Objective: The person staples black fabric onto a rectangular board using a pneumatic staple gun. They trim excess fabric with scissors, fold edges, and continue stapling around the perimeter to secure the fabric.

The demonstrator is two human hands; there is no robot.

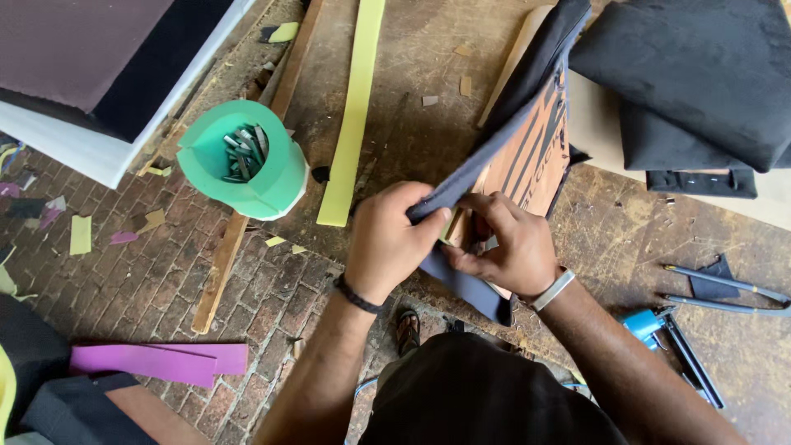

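Both hands pinching dark fabric over a board
Left hand (pixel 387 241) and right hand (pixel 503 247) grip the dark fabric strip (pixel 494 144) against the wooden panel (pixel 527 161) at the workbench (pixel 412 99) edge

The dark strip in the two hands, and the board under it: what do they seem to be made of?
The dark strip looks like matte woven fabric: it folds softly where the left hand and right hand pinch it. The board seems plywood or thin wood, judging by its tan, streaked grain; its finish is hard to tell.

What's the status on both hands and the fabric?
Left hand pinching dark fabric strip over wooden panel. Right hand gripping same strip at panel edge. Green cup stands apart, left.
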